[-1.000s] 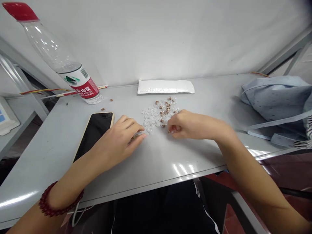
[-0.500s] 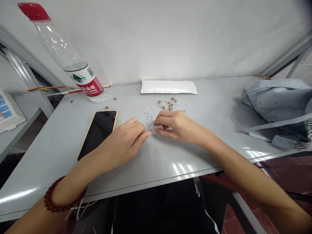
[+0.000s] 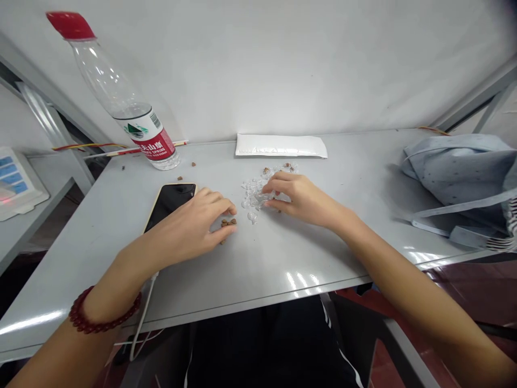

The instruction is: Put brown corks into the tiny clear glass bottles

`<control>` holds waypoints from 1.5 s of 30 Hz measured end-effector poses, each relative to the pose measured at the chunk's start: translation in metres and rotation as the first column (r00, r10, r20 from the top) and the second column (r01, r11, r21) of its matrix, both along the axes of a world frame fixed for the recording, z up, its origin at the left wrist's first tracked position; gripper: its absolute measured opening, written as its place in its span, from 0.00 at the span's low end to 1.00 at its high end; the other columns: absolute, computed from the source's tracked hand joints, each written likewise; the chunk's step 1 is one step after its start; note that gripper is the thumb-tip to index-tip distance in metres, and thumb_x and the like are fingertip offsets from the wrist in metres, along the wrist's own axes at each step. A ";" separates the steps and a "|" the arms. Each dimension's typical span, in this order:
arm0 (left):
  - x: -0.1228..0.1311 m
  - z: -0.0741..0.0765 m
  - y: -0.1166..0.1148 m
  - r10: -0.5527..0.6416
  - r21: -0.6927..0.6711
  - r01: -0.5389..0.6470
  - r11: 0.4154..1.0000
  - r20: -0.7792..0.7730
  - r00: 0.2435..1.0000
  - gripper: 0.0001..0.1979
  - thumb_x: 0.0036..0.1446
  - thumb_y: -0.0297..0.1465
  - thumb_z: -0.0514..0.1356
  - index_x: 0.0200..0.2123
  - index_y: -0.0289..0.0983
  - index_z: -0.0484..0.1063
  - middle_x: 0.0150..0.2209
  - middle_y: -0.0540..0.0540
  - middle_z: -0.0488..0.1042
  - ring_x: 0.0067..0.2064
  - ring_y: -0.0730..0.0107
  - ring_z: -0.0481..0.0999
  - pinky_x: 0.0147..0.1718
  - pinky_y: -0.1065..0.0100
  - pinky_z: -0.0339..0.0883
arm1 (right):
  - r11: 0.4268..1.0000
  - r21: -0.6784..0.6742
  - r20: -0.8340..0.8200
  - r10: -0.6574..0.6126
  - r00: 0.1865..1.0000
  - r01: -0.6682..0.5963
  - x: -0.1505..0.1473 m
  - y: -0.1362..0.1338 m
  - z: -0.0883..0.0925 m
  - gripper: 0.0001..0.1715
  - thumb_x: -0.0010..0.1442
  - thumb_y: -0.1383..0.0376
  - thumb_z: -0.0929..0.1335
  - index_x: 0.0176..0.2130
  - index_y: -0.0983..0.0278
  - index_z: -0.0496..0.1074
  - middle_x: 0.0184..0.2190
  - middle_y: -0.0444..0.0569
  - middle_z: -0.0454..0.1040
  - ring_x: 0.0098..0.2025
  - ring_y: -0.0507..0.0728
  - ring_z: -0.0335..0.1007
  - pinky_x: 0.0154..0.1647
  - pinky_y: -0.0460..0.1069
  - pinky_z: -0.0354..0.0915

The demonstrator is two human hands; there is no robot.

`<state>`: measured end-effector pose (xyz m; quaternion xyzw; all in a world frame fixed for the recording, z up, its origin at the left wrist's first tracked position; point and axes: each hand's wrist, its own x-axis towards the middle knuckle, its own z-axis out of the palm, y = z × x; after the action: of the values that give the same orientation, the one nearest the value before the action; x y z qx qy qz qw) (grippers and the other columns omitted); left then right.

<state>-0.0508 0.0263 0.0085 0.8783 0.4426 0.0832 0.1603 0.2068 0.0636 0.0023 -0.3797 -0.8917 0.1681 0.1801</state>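
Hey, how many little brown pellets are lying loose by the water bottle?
3 brown pellets: one left of the red-capped clear plastic bottle, one right of its base, one above the black smartphone. Others may be hidden behind the bottle.

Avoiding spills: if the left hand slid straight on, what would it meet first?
Likely the small clear plastic piece just ahead of the left hand, past the brown pellets under its fingers; depth is unclear.

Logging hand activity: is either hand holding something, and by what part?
The right hand has its fingertips on the clear plastic pieces, but a grip cannot be told. The left hand curves around small brown bits, not visibly gripping them.
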 end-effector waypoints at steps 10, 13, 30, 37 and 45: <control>0.005 -0.008 -0.003 -0.035 -0.058 0.034 0.998 -0.013 0.999 0.11 0.66 0.34 0.52 0.41 0.40 0.73 0.42 0.45 0.73 0.42 0.62 0.72 0.43 0.60 0.66 | 0.983 -0.183 0.153 0.030 0.988 -0.001 0.009 -0.001 0.017 0.05 0.61 0.68 0.68 0.37 0.66 0.76 0.33 0.48 0.76 0.33 0.53 0.66 0.35 0.49 0.56; 0.005 -0.008 -0.003 -0.048 -0.020 0.048 0.999 -0.015 0.999 0.10 0.66 0.34 0.52 0.39 0.40 0.73 0.41 0.46 0.73 0.42 0.63 0.72 0.44 0.60 0.65 | 0.990 -0.141 0.219 0.010 0.976 0.021 0.000 -0.007 0.017 0.06 0.60 0.71 0.66 0.33 0.66 0.74 0.28 0.47 0.72 0.29 0.52 0.61 0.31 0.49 0.52; 0.020 -0.010 -0.007 -0.076 0.178 0.052 0.983 0.132 0.988 0.10 0.67 0.34 0.56 0.42 0.36 0.74 0.38 0.45 0.74 0.43 0.61 0.72 0.43 0.61 0.66 | 0.981 -0.173 0.234 0.128 0.964 -0.088 -0.001 -0.010 0.014 0.09 0.59 0.70 0.66 0.36 0.67 0.76 0.26 0.46 0.72 0.28 0.52 0.63 0.32 0.48 0.53; 0.026 -0.014 -0.010 -0.169 0.281 0.131 0.951 0.114 0.979 0.13 0.69 0.36 0.54 0.41 0.33 0.73 0.37 0.42 0.73 0.42 0.59 0.69 0.39 0.60 0.67 | 0.986 -0.051 0.073 0.160 0.984 -0.157 -0.009 -0.019 0.011 0.07 0.62 0.64 0.67 0.38 0.66 0.73 0.28 0.44 0.70 0.26 0.50 0.58 0.29 0.48 0.49; 0.032 -0.009 -0.011 -0.253 0.301 0.210 0.930 0.113 0.961 0.14 0.69 0.27 0.50 0.28 0.37 0.65 0.27 0.48 0.67 0.33 0.65 0.64 0.33 0.64 0.63 | 0.981 -0.017 0.117 0.191 0.974 -0.191 -0.016 -0.021 0.008 0.06 0.63 0.65 0.66 0.36 0.66 0.71 0.30 0.45 0.69 0.27 0.50 0.56 0.28 0.48 0.46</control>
<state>-0.0191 0.0156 -0.0002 0.9296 0.3057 0.1924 0.0732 0.1908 0.0426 0.0104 -0.3020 -0.9327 0.1642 0.1088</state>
